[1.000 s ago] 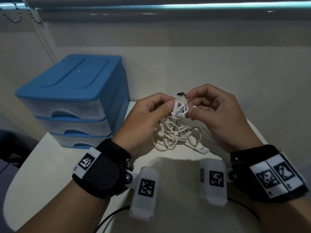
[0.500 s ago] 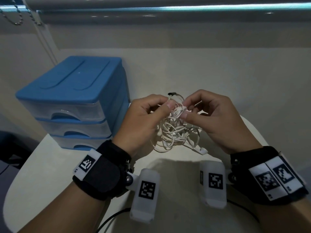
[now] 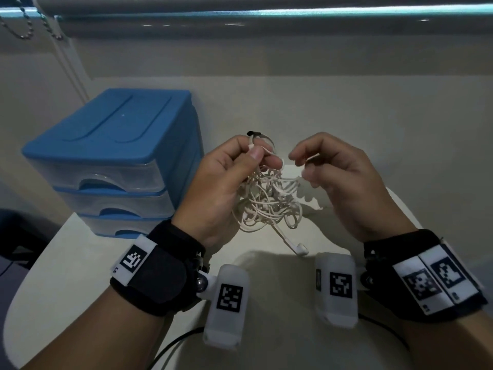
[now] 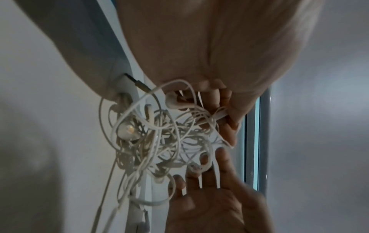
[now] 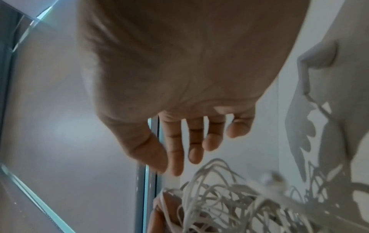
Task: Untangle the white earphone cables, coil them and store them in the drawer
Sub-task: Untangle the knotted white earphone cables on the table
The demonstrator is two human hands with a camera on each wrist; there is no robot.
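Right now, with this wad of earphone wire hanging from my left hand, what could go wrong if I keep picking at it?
1. The left hand pinches only the top of the tangled cables; pulling a loop with the right hand may tighten the knots.
2. An earbud dangles low on its stem and could catch and get yanked.
3. All three drawers of the blue drawer unit look closed, so one hand must be freed later.

The drawer unit [image 3: 112, 161] stands on the table [image 3: 66, 276], its 3 drawers stacked. Right of the unit, the left hand [image 3: 224, 188] holds the cables [image 3: 269, 204] above the table. Farther right of the unit, just beside the cables, is the right hand [image 3: 344, 182]. An earbud [image 3: 301, 249] hangs below the tangle, nearer the person than the unit.
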